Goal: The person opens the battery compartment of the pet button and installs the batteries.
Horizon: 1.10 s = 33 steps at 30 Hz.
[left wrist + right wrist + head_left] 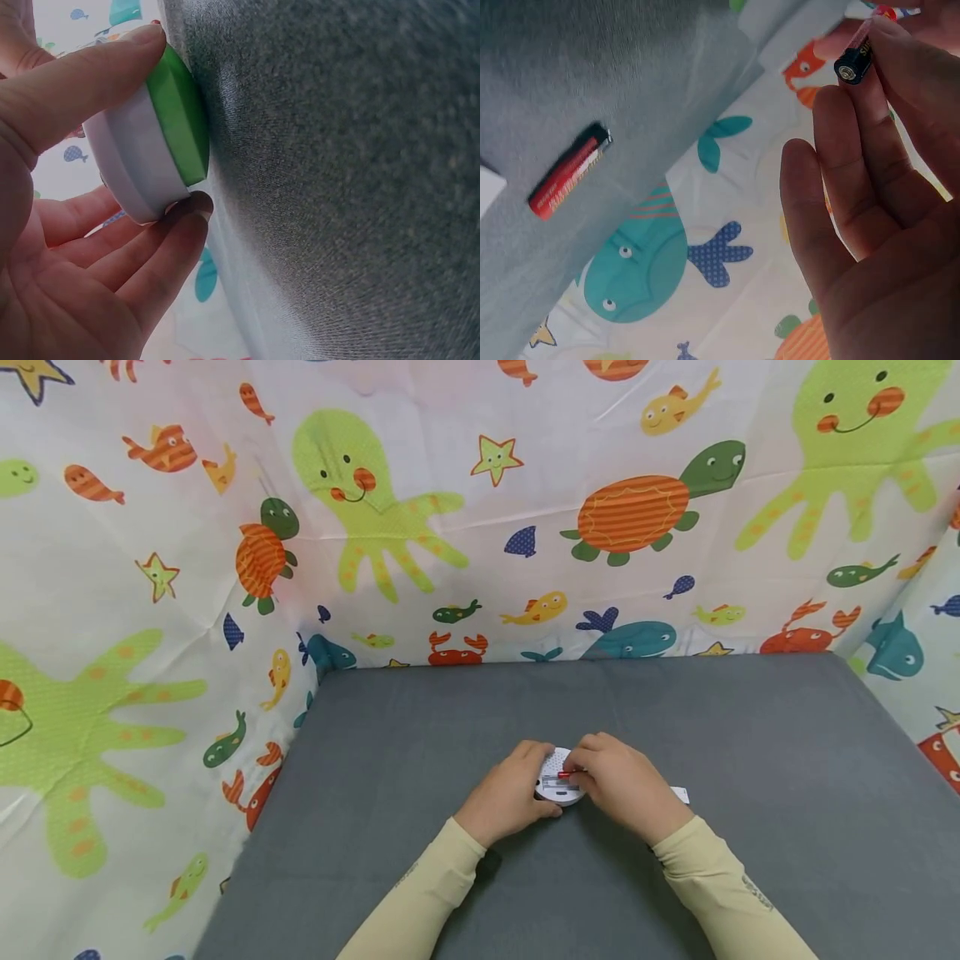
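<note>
My left hand (510, 793) grips a round white device (557, 763) by its edge, thumb on the near side and fingers on the far side. Its perforated face and battery compartment point up. Seen from the left wrist, the device has a green band (180, 120) on the side toward the table. Between thumb and fingers, my right hand (622, 785) pinches a red and black battery (856, 58) over the compartment. In the right wrist view, a second red and black battery (570, 172) lies on the grey table.
A small white piece (681, 794) lies on the table (420, 727) to the right, partly behind the right wrist. Beside the left sleeve a dark object (489, 865) shows. Patterned sea-animal cloth (480, 560) hangs at the back and sides.
</note>
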Each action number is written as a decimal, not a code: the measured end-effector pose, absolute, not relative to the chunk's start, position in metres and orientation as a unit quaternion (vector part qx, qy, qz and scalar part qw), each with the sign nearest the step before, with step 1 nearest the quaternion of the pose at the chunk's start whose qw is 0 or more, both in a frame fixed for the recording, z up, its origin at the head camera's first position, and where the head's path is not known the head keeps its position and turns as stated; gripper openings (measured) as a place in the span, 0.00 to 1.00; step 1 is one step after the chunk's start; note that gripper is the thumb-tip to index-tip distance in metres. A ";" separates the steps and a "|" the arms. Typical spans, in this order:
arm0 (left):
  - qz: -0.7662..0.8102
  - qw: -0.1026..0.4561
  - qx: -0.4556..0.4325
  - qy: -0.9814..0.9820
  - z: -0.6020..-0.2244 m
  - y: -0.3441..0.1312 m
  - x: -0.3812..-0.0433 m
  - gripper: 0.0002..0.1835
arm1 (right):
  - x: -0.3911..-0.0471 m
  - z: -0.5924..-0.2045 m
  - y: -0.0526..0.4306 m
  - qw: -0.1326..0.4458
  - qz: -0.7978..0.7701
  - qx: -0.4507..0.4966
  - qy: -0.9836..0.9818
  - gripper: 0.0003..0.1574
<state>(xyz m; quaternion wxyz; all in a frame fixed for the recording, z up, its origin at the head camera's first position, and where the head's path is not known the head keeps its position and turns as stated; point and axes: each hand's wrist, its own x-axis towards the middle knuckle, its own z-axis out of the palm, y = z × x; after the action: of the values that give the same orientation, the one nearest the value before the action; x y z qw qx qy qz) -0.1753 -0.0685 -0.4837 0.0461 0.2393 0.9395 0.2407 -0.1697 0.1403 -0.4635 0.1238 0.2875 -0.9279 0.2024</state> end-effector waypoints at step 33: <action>0.235 0.056 0.235 0.942 -0.481 -0.067 -0.176 0.45 | -0.178 -0.474 0.139 -0.006 0.355 0.103 -0.929 0.09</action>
<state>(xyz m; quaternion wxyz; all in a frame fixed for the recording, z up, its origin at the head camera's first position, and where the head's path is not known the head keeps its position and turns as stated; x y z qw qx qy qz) -0.1758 -0.0668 -0.4811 0.0562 0.2349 0.9415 0.2350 -0.1778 0.1395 -0.4740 -0.0060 0.1027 -0.9290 0.3554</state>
